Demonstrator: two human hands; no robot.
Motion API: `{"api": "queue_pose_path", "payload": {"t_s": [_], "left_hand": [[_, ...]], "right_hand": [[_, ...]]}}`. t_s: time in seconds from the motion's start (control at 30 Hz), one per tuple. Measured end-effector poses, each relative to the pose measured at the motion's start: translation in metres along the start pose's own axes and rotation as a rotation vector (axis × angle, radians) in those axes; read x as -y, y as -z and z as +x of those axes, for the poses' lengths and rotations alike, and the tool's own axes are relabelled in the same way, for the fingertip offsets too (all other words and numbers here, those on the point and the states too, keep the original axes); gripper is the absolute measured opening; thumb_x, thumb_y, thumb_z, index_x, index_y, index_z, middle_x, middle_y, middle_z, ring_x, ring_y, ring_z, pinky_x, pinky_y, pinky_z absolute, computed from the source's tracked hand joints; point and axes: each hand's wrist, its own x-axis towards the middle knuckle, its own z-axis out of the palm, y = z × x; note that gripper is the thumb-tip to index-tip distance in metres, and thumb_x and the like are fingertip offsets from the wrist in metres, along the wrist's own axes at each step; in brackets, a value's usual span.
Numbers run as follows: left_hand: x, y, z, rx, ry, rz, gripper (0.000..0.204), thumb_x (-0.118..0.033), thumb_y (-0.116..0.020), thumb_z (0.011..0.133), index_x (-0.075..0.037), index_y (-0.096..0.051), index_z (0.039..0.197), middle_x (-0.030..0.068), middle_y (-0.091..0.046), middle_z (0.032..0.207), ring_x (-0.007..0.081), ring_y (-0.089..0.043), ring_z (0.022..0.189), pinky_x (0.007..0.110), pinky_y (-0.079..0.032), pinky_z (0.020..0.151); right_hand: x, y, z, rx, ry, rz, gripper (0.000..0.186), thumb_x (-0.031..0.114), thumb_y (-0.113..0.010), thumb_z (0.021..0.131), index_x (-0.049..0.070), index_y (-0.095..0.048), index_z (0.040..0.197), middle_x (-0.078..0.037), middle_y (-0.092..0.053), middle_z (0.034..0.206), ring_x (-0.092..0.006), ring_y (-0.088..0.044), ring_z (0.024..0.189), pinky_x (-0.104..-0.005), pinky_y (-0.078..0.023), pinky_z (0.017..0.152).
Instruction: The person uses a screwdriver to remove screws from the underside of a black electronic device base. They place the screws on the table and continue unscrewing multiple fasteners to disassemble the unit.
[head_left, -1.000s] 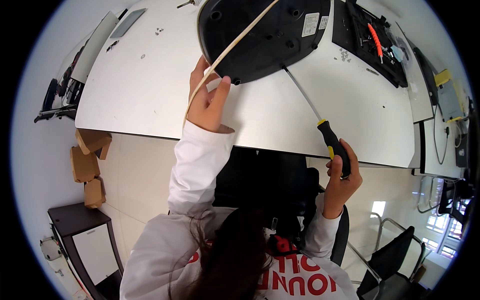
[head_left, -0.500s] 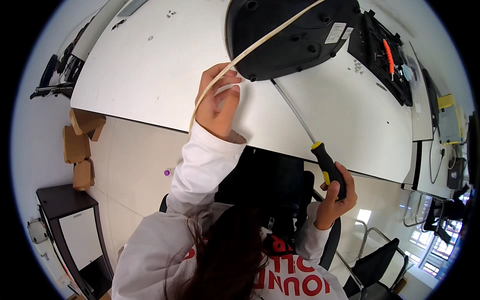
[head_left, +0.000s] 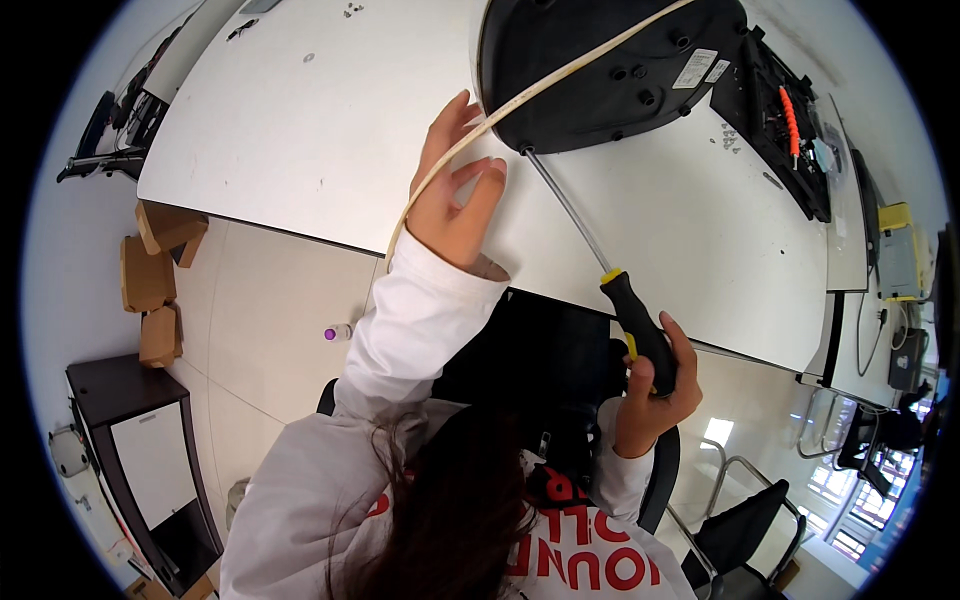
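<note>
A black plastic appliance base (head_left: 570,100) lies upturned at the table's far side, with round screw posts and white labels on it. In my right hand (head_left: 660,395) is the black-and-yellow handle of a long screwdriver (head_left: 575,218). Its shaft slants up to the left, and the tip meets a screw post at the base's near edge. My left hand (head_left: 455,195) rests beside the base's left edge, fingers apart; whether the fingertips touch it I cannot tell. A cream-coloured cord (head_left: 545,85) runs across the base and over my left hand and wrist.
To the right, a black tool case (head_left: 800,170) holds an orange twisted piece (head_left: 789,120). Several small screws (head_left: 728,138) lie near it on the white table (head_left: 280,150). A black chair (head_left: 745,530) stands at lower right; cardboard boxes (head_left: 150,275) are on the floor at left.
The screwdriver tip has shifted left, from beside the base's edge onto the screw post. My right hand has moved a little left with it. The whole view has shifted slightly.
</note>
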Motion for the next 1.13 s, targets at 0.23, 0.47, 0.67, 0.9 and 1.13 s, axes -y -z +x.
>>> {"api": "queue_pose_path", "payload": {"t_s": [0.23, 0.47, 0.67, 0.9, 1.13], "left_hand": [[0.007, -0.007, 0.005, -0.006, 0.098, -0.068, 0.056, -0.02, -0.059, 0.085, 0.004, -0.036, 0.13, 0.0197, -0.049, 0.118, 0.024, -0.051, 0.108, 0.033, -0.041, 0.093], [0.006, -0.008, 0.02, 0.019, 0.163, -0.125, 0.058, -0.028, -0.065, 0.083, 0.005, -0.041, 0.125, 0.0135, -0.051, 0.107, 0.02, -0.053, 0.097, 0.03, -0.042, 0.089], [-0.011, -0.007, 0.034, -0.052, 0.126, -0.196, 0.046, -0.029, -0.066, 0.083, 0.002, -0.049, 0.113, 0.0059, -0.053, 0.092, 0.0145, -0.053, 0.086, 0.03, -0.047, 0.082], [-0.042, 0.007, 0.062, -0.052, 0.056, -0.247, 0.033, -0.041, -0.056, 0.088, -0.008, -0.052, 0.091, 0.0016, -0.052, 0.081, 0.0126, -0.055, 0.082, 0.033, -0.052, 0.076], [-0.047, 0.016, 0.072, -0.086, 0.094, -0.309, 0.026, -0.035, -0.058, 0.088, -0.009, -0.054, 0.091, 0.0004, -0.055, 0.08, 0.0127, -0.058, 0.078, 0.038, -0.054, 0.075]], "right_hand": [[0.018, -0.004, -0.01, 0.023, 0.194, -0.038, 0.051, 0.026, -0.082, 0.064, 0.0, -0.059, 0.101, -0.008, -0.062, 0.07, -0.0173, -0.057, 0.052, -0.0234, -0.043, 0.048], [0.017, -0.002, 0.001, -0.032, 0.275, -0.061, 0.052, 0.025, -0.084, 0.064, 0.001, -0.056, 0.1, -0.007, -0.059, 0.069, -0.0144, -0.054, 0.05, -0.0213, -0.04, 0.047], [0.053, 0.009, 0.035, -0.057, 0.483, 0.04, 0.063, 0.024, -0.086, 0.06, 0.001, -0.048, 0.105, -0.009, -0.059, 0.069, -0.0156, -0.059, 0.056, -0.0205, -0.042, 0.046], [0.103, 0.009, 0.071, -0.012, 0.583, 0.04, 0.066, 0.027, -0.086, 0.059, 0.0, -0.051, 0.107, -0.009, -0.058, 0.083, -0.0158, -0.057, 0.063, -0.0221, -0.044, 0.052], [0.114, 0.008, 0.073, 0.065, 0.604, 0.053, 0.066, 0.024, -0.086, 0.061, -0.002, -0.048, 0.109, -0.011, -0.057, 0.086, -0.0163, -0.056, 0.065, -0.0216, -0.043, 0.052]]}}
